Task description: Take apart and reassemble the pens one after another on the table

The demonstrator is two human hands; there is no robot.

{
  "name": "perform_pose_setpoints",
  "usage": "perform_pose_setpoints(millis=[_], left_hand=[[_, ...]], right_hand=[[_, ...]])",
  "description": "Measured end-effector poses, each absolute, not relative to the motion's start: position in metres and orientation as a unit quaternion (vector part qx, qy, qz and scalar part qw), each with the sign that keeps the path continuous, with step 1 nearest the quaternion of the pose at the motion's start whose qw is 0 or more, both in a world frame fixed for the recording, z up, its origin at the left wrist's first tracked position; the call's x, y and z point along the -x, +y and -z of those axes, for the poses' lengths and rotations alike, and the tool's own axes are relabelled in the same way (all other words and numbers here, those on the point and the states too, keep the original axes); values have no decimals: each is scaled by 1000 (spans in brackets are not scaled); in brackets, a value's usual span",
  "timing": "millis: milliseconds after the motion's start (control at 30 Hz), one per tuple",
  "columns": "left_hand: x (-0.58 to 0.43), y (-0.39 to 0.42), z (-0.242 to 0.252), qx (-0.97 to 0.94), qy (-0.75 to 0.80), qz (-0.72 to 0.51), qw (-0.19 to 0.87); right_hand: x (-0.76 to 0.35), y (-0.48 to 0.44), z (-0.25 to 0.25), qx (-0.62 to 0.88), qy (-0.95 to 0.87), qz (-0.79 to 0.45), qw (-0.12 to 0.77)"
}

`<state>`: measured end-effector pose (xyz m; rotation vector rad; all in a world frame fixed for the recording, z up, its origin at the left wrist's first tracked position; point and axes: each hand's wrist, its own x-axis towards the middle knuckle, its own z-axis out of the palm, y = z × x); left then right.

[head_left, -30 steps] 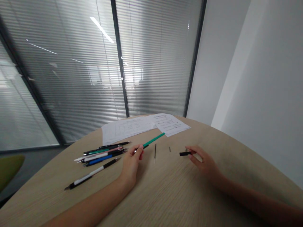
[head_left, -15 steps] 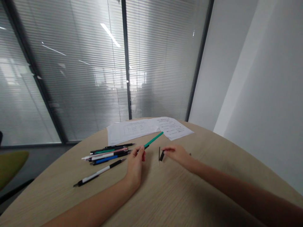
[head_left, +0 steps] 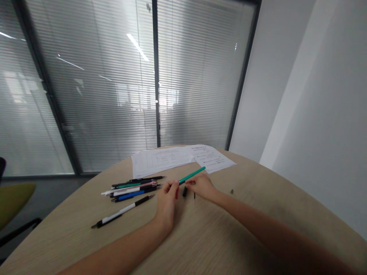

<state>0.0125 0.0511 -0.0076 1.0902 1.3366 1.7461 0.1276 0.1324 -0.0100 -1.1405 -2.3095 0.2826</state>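
Note:
My left hand [head_left: 167, 198] is closed around a green pen barrel [head_left: 192, 175], which points up and to the right. Close beside it, my right hand [head_left: 202, 186] pinches a short black pen part [head_left: 185, 191] at its fingertips; whether that is a grip or a cap I cannot tell. Beneath the right hand a thin dark pen refill [head_left: 194, 196] shows, its upper part hidden by the hand. To the left of my left hand lies a white and black pen [head_left: 123, 211], and behind it a group of several pens, among them a blue pen [head_left: 130, 195].
Printed paper sheets [head_left: 160, 160] lie at the far side of the round wooden table [head_left: 200, 244]. A tiny dark piece [head_left: 232, 191] rests right of my right hand. A green chair [head_left: 17, 196] stands at the left, and glass panels with blinds [head_left: 114, 95] rise beyond.
My right hand has moved left with the black part, nearer to my left hand and the green barrel. It now covers part of the refill. The view has shifted slightly.

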Motion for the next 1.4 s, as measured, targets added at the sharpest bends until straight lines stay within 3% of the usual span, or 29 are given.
perform_pose_setpoints(millis=[133, 233, 367, 633, 1400], left_hand=[[-15, 47, 4, -426, 521, -660, 333], [-17, 43, 0, -440, 524, -652, 327], [-20, 40, -3, -465, 528, -632, 324], [-22, 42, 1, -491, 534, -610, 318], [32, 78, -40, -535, 607, -507, 298]], right_hand=[[-147, 133, 9, 434, -838, -120, 309], [-174, 124, 10, 415, -784, -248, 390], [-212, 96, 19, 381, -729, -367, 434], [-238, 64, 46, 433, -706, -373, 417], [-234, 62, 42, 449, -728, -353, 378]])
